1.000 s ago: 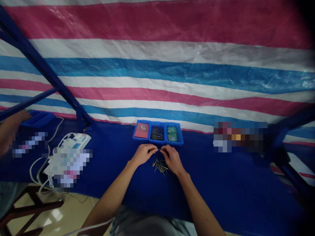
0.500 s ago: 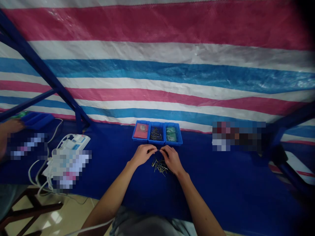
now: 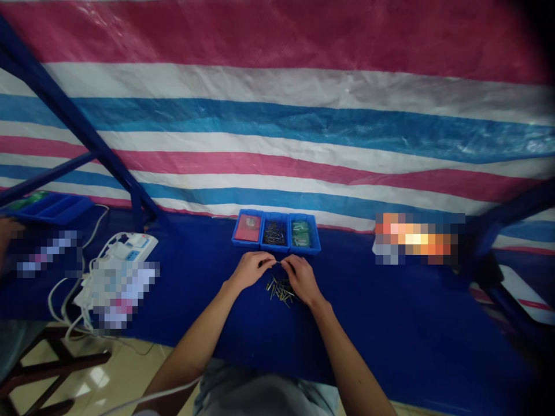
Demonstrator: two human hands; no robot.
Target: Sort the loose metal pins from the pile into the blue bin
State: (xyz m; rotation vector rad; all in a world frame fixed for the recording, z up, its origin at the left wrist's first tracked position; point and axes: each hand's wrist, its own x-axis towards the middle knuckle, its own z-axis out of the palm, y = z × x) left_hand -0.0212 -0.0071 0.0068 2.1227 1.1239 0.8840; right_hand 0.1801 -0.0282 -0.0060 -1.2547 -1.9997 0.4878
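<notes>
Between my two hands a thin screw-like piece spans a small gap, too fine to make out exactly. My left hand pinches its left end, thumb against fingertips. At the other end, my right hand pinches it as well. A loose pile of screw-like metal pieces lies on the blue table just below, partly beside my right hand. Right behind my hands stand three joined blue bins: the left bin holds something pink, the middle bin dark screws, the right bin green-and-clear packets.
A white power strip with plugs and tangled cables lies on the left. Farther left are a blue tray and another person's hand. A striped sheet hangs behind; blue frame bars slant at the sides.
My hands keep their pinch on the thin piece almost unmoved. The view has shifted slightly. The other person's hand at far left has drawn toward the frame edge, and the blurred patch at right has brightened.
</notes>
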